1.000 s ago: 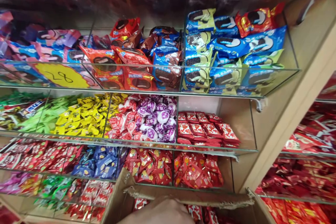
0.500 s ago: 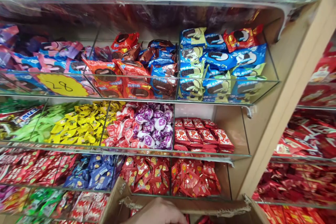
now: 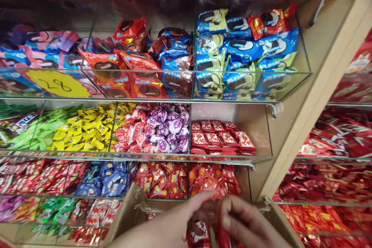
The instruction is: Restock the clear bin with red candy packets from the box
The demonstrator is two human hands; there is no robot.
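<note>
Low in the head view, both my hands are close together over an open cardboard box [image 3: 128, 209]. My left hand [image 3: 180, 215] reaches in from the lower left, its fingers curled round towards the right. Within that curl shows a red-and-white candy packet [image 3: 200, 233]. Just beside it, my right hand [image 3: 247, 219] is closed with bent fingers on a red candy packet [image 3: 223, 237]. Motion blurs the fingertips, and my hands hide much of the box's inside. Behind the box, red packets with orange pictures [image 3: 161, 180] fill a shelf compartment.
Glass shelves with dividers rise ahead. Red-and-white square packets [image 3: 223, 137] lie stacked beside purple-and-white twist-wrapped candies [image 3: 168, 128]. Above are blue cookie packets [image 3: 244, 50] and a yellow "28" price tag [image 3: 58, 83]. A wooden upright [image 3: 314, 97] separates another shelf unit on the right.
My right hand has come into view beside the left. The left hand and forearm have risen further into the picture. The shelves sit slightly higher in view, and packets now show between my hands.
</note>
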